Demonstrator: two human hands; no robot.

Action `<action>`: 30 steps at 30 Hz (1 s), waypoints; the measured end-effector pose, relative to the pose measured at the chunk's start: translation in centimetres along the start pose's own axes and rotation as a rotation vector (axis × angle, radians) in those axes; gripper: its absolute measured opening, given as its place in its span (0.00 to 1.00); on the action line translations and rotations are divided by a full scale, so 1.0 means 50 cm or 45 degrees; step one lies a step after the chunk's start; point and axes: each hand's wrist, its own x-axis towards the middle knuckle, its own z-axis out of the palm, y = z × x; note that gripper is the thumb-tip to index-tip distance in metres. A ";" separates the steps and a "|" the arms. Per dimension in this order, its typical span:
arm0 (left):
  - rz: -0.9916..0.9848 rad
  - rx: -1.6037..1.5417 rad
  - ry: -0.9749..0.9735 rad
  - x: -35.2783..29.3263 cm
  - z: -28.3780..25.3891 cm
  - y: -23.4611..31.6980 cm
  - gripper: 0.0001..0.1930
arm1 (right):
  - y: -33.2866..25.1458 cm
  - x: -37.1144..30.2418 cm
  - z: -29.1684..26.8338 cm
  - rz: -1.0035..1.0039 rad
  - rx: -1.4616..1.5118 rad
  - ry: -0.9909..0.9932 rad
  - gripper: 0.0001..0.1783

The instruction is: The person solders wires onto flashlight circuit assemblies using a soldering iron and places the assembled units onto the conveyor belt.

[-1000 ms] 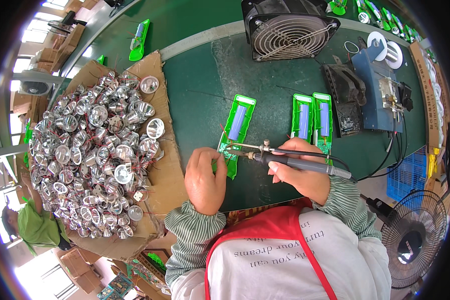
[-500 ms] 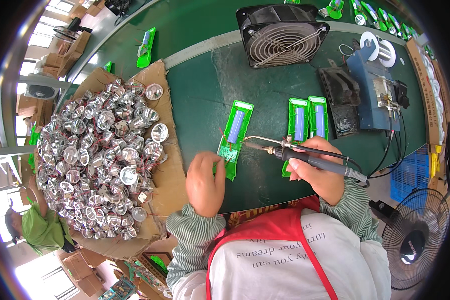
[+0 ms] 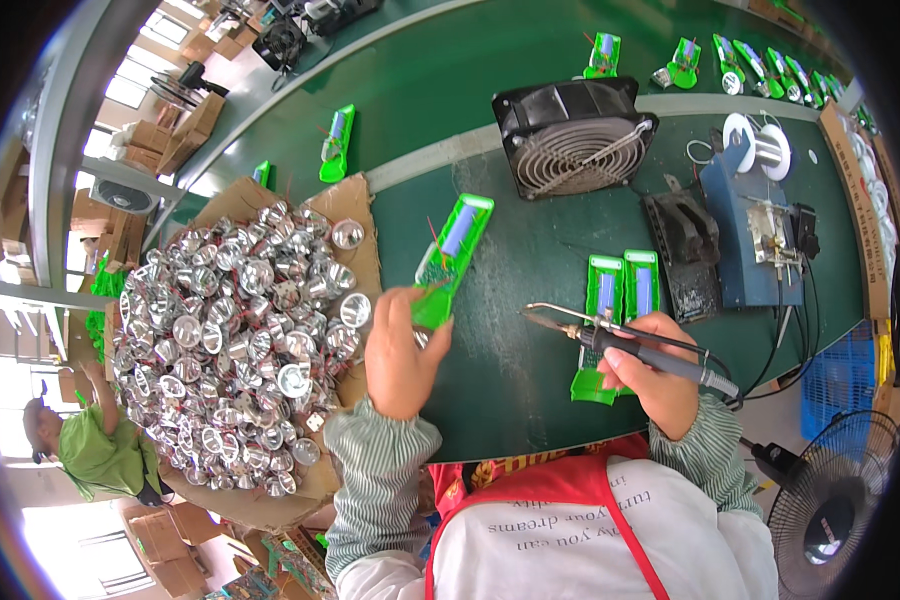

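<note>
The person's left hand (image 3: 402, 352) grips the near end of a long green case (image 3: 450, 258), fingers pinched around its lower edge, so the case angles up and away over the green tabletop (image 3: 530, 330); a blue strip runs along its upper half. The right hand (image 3: 658, 380) is clenched around the dark handle of a soldering iron (image 3: 620, 340), whose thin metal tip points left, toward the case but apart from it. Under and just behind that hand lie two more green cases (image 3: 622, 290) side by side, each with a blue strip, the nearer ends hidden by the hand. To the left, on flattened cardboard (image 3: 355, 205), sits a big heap of shiny silver reflectors (image 3: 230, 330), touching the left wrist's side of the work spot. Farther back stands a black fan (image 3: 570, 135) with a wire grille, and right of it a blue box (image 3: 745, 240) with a wire spool (image 3: 760, 145) at its far end, and a dark holder (image 3: 685, 250) between the box and the two cases. More green cases (image 3: 338, 145) lie scattered on the far tabletop. A floor fan (image 3: 835, 500) stands at the lower right, and another person in a green shirt (image 3: 95, 455) is bent over at the lower left.
</note>
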 end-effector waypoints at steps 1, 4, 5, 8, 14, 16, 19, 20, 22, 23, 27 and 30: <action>0.028 -0.007 0.030 0.033 0.003 -0.009 0.19 | -0.002 0.000 -0.003 0.026 0.021 0.023 0.10; 0.067 -0.156 0.055 0.136 0.027 -0.039 0.20 | 0.002 0.001 -0.019 -0.013 0.007 0.000 0.11; 0.088 -0.162 0.060 0.172 0.042 -0.042 0.20 | -0.003 0.002 -0.019 -0.015 0.022 0.040 0.11; 0.079 -0.153 0.013 0.279 0.096 -0.053 0.20 | -0.012 -0.002 -0.036 -0.018 0.051 0.094 0.11; -0.130 -0.964 -0.289 0.503 0.212 -0.053 0.30 | -0.037 -0.007 -0.048 -0.066 0.052 0.226 0.10; -0.278 -1.305 -0.318 0.536 0.232 -0.028 0.33 | -0.042 -0.008 -0.051 -0.062 0.035 0.256 0.10; -0.224 -1.139 0.013 0.555 0.240 -0.072 0.28 | -0.046 -0.006 -0.048 -0.065 -0.003 0.259 0.10; -0.231 -1.149 -0.020 0.546 0.237 -0.061 0.28 | -0.042 -0.004 -0.053 -0.048 -0.002 0.288 0.10; -0.542 -1.101 -0.081 0.488 0.194 -0.045 0.22 | -0.036 -0.003 -0.057 -0.062 0.053 0.316 0.09; -0.552 -1.077 -0.095 0.448 0.165 -0.040 0.18 | -0.033 -0.002 -0.058 -0.100 0.064 0.297 0.08; -0.571 -0.789 -0.507 0.263 0.098 0.016 0.11 | -0.014 0.004 -0.074 -0.254 -0.039 0.241 0.08; -0.312 -0.651 -0.736 0.083 0.096 0.068 0.14 | -0.001 0.002 -0.082 -0.472 -0.278 0.144 0.10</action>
